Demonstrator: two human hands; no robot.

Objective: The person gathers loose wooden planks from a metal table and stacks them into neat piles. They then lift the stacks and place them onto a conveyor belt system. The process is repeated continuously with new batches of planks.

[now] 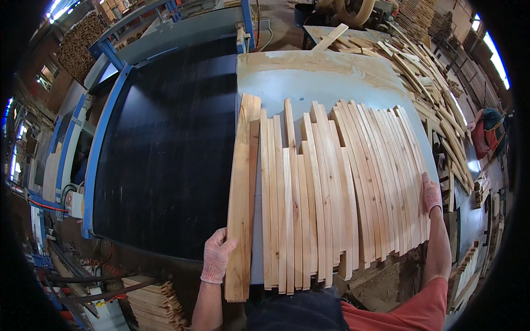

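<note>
My left hand [218,254], in a pale pinkish work glove, is closed on the left edge of a wide wooden board [240,204] near its near end. The board stands along the right edge of a black conveyor belt [160,149]. To its right, a row of several narrow wooden strips [331,193] lies side by side on a metal table, their ends uneven. A narrow gap separates board and row. Against the row's right side rests my right hand [431,194], also gloved, its visible fingers stretched along the last strip; some fingers are hidden.
The metal tabletop [320,83] shows beyond the strips. A blue frame rail [105,149] borders the belt. Loose wood pieces [419,83] are heaped at far right, and a stack of boards [152,303] stands at lower left. Another person [488,129] is at right.
</note>
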